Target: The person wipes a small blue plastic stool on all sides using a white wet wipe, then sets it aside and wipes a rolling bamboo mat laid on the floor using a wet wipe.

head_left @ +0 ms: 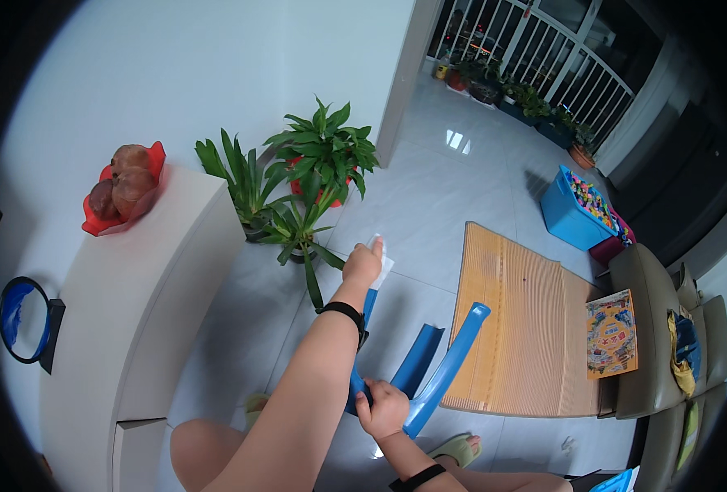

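A blue plastic frame (446, 369) with long curved arms stands before me, its lower part between my legs. My left hand (363, 261) reaches far forward and presses a white wipe or tissue (382, 275) against the upper end of the frame's left arm. Around the frame's near crosspiece, my right hand (385, 409) is closed, with the thumb on top. Part of the left arm of the frame is hidden behind my forearm. A black band sits on each wrist.
Potted plants (323, 147) and a white cabinet (185, 246) stand to the left. On the right are a woven mat (511, 332), a blue bin of small colourful pieces (569, 212), a picture board (611, 335) and a sofa (640, 344). Green slippers (456, 450) are on my feet.
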